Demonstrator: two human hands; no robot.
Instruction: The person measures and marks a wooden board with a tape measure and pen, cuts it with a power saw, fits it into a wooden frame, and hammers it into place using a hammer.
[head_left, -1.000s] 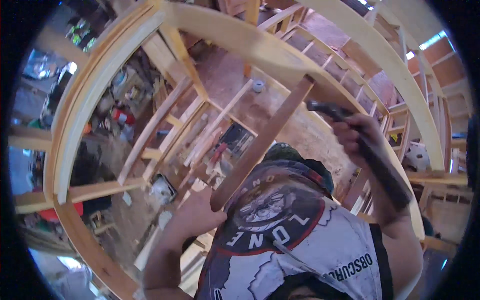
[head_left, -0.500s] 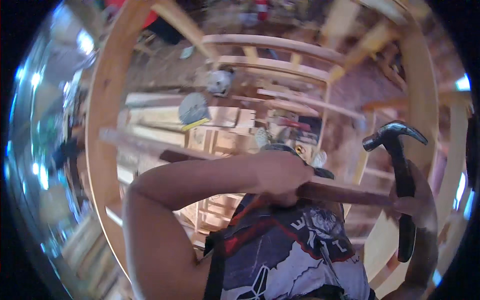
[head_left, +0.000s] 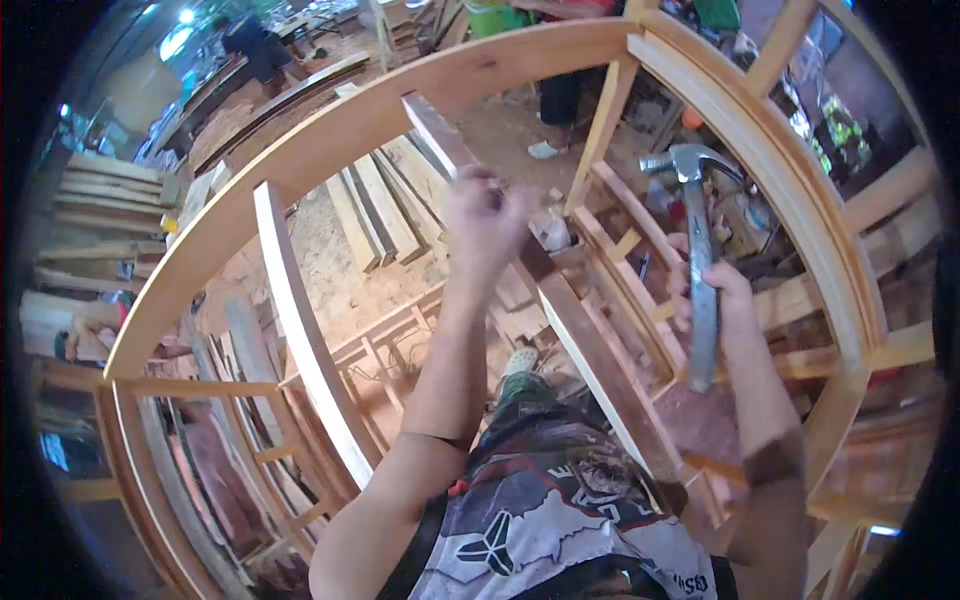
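The wooden bar (head_left: 590, 342) slanted across the frame (head_left: 490, 62), the left hand (head_left: 488, 218) curled around it. To the right, the closed right hand (head_left: 733, 303) held the hammer (head_left: 697, 230). A loose left grip could let the bar slip.

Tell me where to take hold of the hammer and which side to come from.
Probably best by the lower handle, coming from the picture's right, as the right hand does around its middle. The handle is long and straight, and its lower end stands free below the fingers. Avoid the head on top: its face points left and its curved claw right.
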